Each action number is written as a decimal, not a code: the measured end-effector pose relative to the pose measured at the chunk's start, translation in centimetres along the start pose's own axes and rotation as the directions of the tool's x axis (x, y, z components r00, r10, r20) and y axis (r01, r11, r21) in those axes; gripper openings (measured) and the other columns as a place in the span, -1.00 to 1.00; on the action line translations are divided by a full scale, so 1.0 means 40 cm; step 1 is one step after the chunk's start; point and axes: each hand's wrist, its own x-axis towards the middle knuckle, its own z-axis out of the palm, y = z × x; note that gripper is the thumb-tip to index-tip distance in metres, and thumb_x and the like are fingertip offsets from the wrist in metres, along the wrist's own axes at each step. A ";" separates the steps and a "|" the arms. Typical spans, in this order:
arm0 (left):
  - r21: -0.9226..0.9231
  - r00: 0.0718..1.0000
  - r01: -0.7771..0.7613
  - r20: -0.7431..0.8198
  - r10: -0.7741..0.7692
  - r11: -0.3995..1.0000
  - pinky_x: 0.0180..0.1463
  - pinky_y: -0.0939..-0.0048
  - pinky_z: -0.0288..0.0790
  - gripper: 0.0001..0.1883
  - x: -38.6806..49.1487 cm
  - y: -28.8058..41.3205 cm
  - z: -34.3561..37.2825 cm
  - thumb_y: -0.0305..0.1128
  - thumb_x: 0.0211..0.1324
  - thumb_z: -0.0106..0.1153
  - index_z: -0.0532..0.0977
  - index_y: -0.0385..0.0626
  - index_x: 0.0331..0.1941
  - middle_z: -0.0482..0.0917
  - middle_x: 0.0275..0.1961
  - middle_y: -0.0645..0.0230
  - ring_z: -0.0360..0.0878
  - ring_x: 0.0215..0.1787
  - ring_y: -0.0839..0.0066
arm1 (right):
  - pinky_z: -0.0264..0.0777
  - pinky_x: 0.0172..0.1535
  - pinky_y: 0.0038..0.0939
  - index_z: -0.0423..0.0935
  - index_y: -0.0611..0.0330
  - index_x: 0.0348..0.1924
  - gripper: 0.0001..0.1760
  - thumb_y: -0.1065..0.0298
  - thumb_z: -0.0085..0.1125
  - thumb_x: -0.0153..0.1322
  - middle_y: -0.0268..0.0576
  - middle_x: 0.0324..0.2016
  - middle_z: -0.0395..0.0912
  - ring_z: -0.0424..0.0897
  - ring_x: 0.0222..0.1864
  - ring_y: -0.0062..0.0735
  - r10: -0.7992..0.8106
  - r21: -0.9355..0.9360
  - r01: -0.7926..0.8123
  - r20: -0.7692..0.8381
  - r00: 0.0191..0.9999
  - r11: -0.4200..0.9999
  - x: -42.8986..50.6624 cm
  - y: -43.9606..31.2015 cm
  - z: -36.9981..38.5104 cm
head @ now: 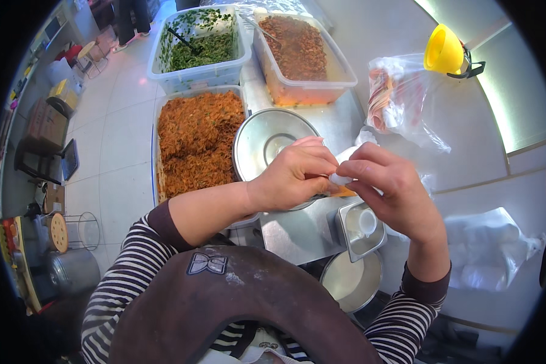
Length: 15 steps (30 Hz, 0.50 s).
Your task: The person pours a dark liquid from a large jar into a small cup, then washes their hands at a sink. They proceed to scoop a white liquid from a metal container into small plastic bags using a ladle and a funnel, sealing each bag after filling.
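Note:
Both hands meet over the metal table at the centre. My left hand (295, 175) and my right hand (384, 184) pinch a small white, translucent plastic piece (341, 178) between their fingertips; its exact kind is unclear. Behind my left hand lies a round metal lid (259, 136). Something orange shows just below the fingers, mostly hidden. A rectangular metal pan (346, 230) near my right wrist holds a small round white plastic item (367, 221). To the left stands a plastic tub of shredded orange-brown food (200, 141).
Farther back stand a tub of chopped greens (200, 52) and a tub of diced reddish food (295, 50). Plastic bags (405, 100) and a yellow object (443, 50) lie at right. A round metal pot (352, 277) sits below the table edge. A person's legs (132, 20) show far off.

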 end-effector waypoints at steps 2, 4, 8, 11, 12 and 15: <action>0.006 1.000 -0.013 -0.023 0.013 1.000 0.22 0.15 0.23 -0.90 -0.013 0.001 0.001 -0.44 -0.02 0.32 0.59 -0.16 -0.41 0.60 -0.34 0.38 0.52 -0.22 0.38 | 0.43 -0.37 -0.27 0.53 0.27 -0.28 -0.79 0.61 0.28 0.23 -0.09 -0.40 0.48 0.54 -0.40 -0.08 0.013 -0.122 -0.010 0.021 1.000 0.992 0.009 -0.028 0.012; 0.030 1.000 -0.014 -0.027 0.015 0.999 0.33 0.08 0.16 -0.91 -0.033 0.002 0.001 -0.45 0.01 0.29 0.57 -0.16 -0.40 0.59 -0.33 0.39 0.53 -0.19 0.39 | 0.40 -0.40 -0.24 0.49 0.26 -0.36 -0.84 0.50 0.30 0.26 -0.10 -0.44 0.45 0.52 -0.43 -0.09 0.070 -0.277 -0.060 0.026 0.997 0.959 0.009 -0.054 0.035; 0.064 0.999 -0.030 0.015 0.029 0.997 0.41 0.02 0.08 -0.92 -0.061 0.019 0.004 -0.47 0.03 0.26 0.57 -0.15 -0.36 0.58 -0.29 0.40 0.55 -0.15 0.42 | 0.38 -0.45 -0.21 0.43 0.19 -0.42 -0.74 0.22 0.28 0.33 -0.14 -0.49 0.40 0.52 -0.47 -0.16 0.246 -0.526 -0.189 0.040 0.968 0.829 -0.012 -0.101 0.067; 0.060 0.998 -0.047 0.052 0.044 0.997 0.42 0.01 0.05 -0.91 -0.066 0.024 -0.007 -0.47 0.01 0.27 0.58 -0.13 -0.36 0.57 -0.29 0.41 0.55 -0.15 0.42 | 0.37 -0.50 -0.24 0.43 0.17 -0.40 -0.68 0.13 0.29 0.32 -0.18 -0.50 0.38 0.50 -0.49 -0.23 0.089 -0.512 -0.079 -0.005 0.996 0.855 -0.006 -0.115 0.071; 0.055 0.996 -0.056 0.071 0.052 0.997 0.42 0.00 0.04 -0.91 -0.064 0.024 -0.013 -0.47 0.00 0.28 0.58 -0.13 -0.36 0.57 -0.30 0.41 0.55 -0.15 0.42 | 0.37 -0.51 -0.25 0.42 0.17 -0.39 -0.67 0.11 0.31 0.31 -0.18 -0.50 0.38 0.50 -0.49 -0.23 0.035 -0.490 -0.031 0.000 0.999 0.871 -0.013 -0.106 0.085; 0.047 0.993 -0.112 0.032 0.110 0.993 0.42 -0.01 0.02 -0.88 -0.069 0.030 -0.005 -0.52 -0.04 0.27 0.58 -0.13 -0.36 0.55 -0.31 0.41 0.54 -0.18 0.41 | 0.36 -0.47 -0.29 0.43 0.17 -0.33 -0.69 0.21 0.34 0.27 -0.17 -0.48 0.36 0.50 -0.46 -0.20 0.130 -0.432 -0.097 0.047 0.990 0.897 -0.033 -0.110 0.087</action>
